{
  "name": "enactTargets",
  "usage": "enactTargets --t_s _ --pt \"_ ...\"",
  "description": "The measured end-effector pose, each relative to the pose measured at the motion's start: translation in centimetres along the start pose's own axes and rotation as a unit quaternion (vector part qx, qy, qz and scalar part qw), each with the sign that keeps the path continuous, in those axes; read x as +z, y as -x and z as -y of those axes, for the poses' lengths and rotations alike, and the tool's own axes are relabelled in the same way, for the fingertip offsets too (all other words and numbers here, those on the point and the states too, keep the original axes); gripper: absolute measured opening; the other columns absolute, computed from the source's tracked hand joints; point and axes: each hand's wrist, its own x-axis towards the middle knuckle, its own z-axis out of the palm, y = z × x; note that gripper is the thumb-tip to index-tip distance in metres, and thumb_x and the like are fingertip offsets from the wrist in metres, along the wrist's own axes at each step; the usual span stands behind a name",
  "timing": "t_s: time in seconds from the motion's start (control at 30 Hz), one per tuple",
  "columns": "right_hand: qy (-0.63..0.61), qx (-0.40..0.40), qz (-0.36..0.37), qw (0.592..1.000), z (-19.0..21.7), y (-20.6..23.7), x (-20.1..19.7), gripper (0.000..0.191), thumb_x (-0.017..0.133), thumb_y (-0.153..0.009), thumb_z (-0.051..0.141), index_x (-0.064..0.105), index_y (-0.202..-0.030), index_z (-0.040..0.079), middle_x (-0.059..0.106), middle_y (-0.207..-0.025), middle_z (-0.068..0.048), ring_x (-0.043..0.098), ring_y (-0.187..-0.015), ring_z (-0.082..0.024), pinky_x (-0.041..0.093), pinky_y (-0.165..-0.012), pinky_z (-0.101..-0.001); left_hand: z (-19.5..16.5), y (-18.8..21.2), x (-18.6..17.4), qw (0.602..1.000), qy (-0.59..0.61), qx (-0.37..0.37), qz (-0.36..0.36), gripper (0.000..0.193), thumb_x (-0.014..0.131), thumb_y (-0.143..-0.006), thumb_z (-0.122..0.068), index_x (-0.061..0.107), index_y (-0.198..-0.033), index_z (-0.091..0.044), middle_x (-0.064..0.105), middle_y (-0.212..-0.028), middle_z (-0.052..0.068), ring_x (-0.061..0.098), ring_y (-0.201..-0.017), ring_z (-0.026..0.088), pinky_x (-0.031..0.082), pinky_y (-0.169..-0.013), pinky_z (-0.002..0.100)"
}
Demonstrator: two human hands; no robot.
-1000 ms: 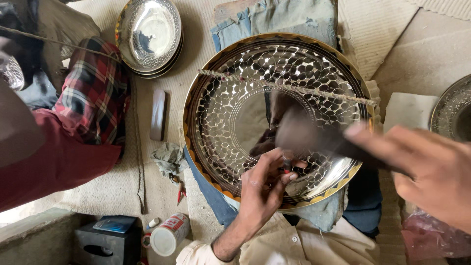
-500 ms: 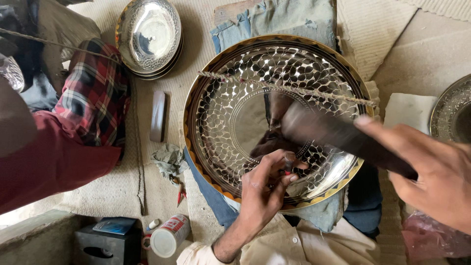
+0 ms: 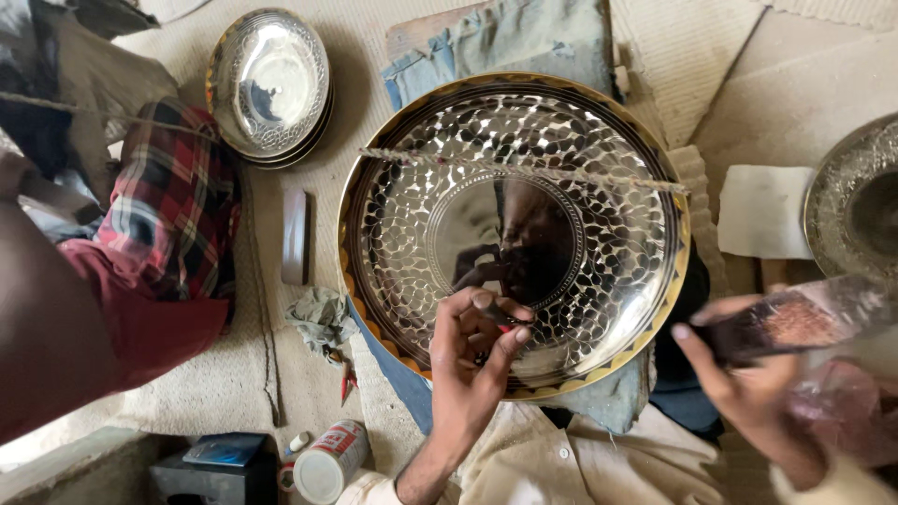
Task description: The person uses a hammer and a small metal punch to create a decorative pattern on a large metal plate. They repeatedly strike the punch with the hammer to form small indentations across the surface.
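Centre of the frame: a large round metal tray [image 3: 513,234] with a hammered, mirror-bright surface and a gold-coloured rim lies flat on folded blue cloth [image 3: 486,47]. A thin twisted cord [image 3: 524,170] stretches across its upper half.

Lower centre: your left hand [image 3: 472,360] rests on the tray's near edge. Its fingertips [image 3: 496,313] are curled together, pinching a small dark tool [image 3: 500,320] against the tray's surface; what kind of tool it is cannot be told.

Lower right: your right hand [image 3: 748,379] is off the tray, just beside its rim, its fingers wrapped round a dark, blurred hammer-like tool [image 3: 795,323] that points toward the right edge.

Upper left: a stack of smaller silver plates [image 3: 269,84] sits on the floor, well apart from the tray. Left edge: another person's leg in red and plaid cloth [image 3: 173,220]. Between that and the tray lie a dark flat bar [image 3: 296,236] and a crumpled rag [image 3: 321,316]. Bottom left: a small can [image 3: 327,461] lies on its side. Right edge: part of another patterned metal dish [image 3: 853,201].
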Motion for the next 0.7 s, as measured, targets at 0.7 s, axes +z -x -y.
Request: enactTargets --t_s 0.7 --pt "0.301 -0.175 0.249 0.904 8.8 -9.2 -4.5 0.080 0.086 -0.064 0.025 0.059 -0.135 0.003 0.074 -0.098 -0.018 0.071 -0.075 -0.024 0.060 -0.064 -0.0338 -0.5 -1.0 0.5 0.983 -0.130 0.051 0.116 0.043 0.062 -0.093 0.015 0.054 -0.133 0.000 0.077 -0.117 0.016 0.076 -0.109 0.022 0.065 -0.091 0.032"
